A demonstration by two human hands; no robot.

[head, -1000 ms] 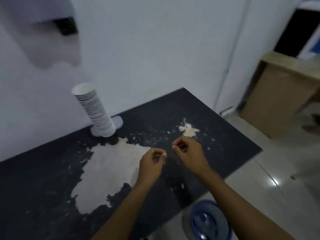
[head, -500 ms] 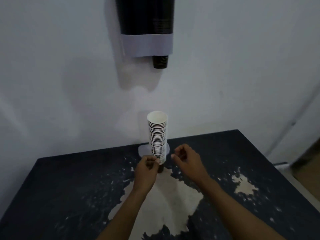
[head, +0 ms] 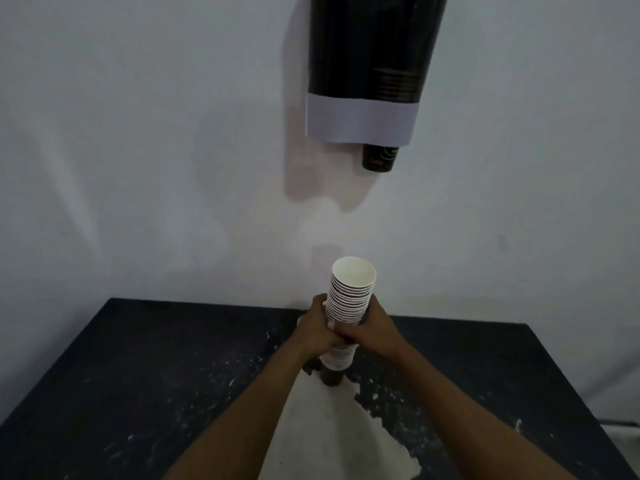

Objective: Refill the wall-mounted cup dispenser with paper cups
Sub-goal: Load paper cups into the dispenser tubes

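Both hands wrap around a tall stack of white paper cups with dark rims. The left hand squeezes it from the left side and the right hand squeezes it from the right, fingers meeting in front. The stack stands upright, just over a dark table with a big pale worn patch. High on the white wall hangs a black cup dispenser with a pale band. One dark cup pokes out of its bottom
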